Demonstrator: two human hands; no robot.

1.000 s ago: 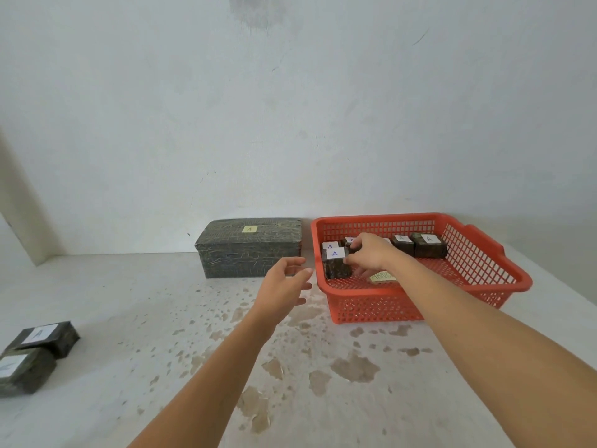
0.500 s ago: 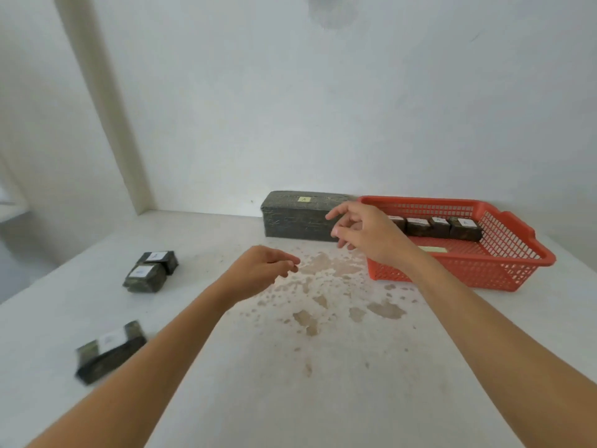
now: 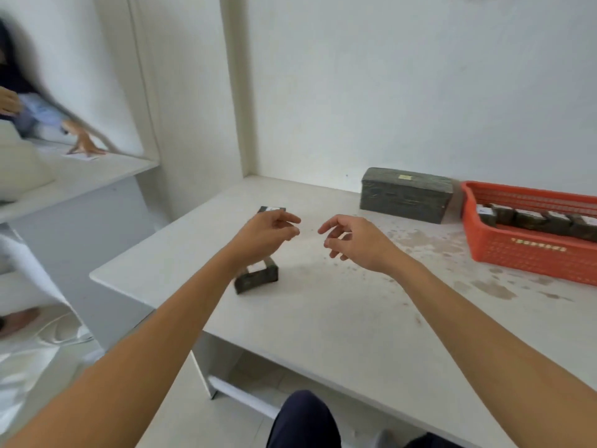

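The white table (image 3: 323, 318) carried a red plastic basket (image 3: 523, 250) at its right edge, with a row of small dark labelled blocks (image 3: 529, 219) inside. Just left of the basket, against the wall, lay a long dark wrapped box (image 3: 405, 198) with a yellow label. The left hand (image 3: 265, 232) and right hand (image 3: 358, 242) hovered over the table near each other but apart, fingers loosely curled and holding nothing. One small dark block (image 3: 258, 279) lay on the table under the left wrist. Another labelled block (image 3: 273, 209) showed just behind that hand.
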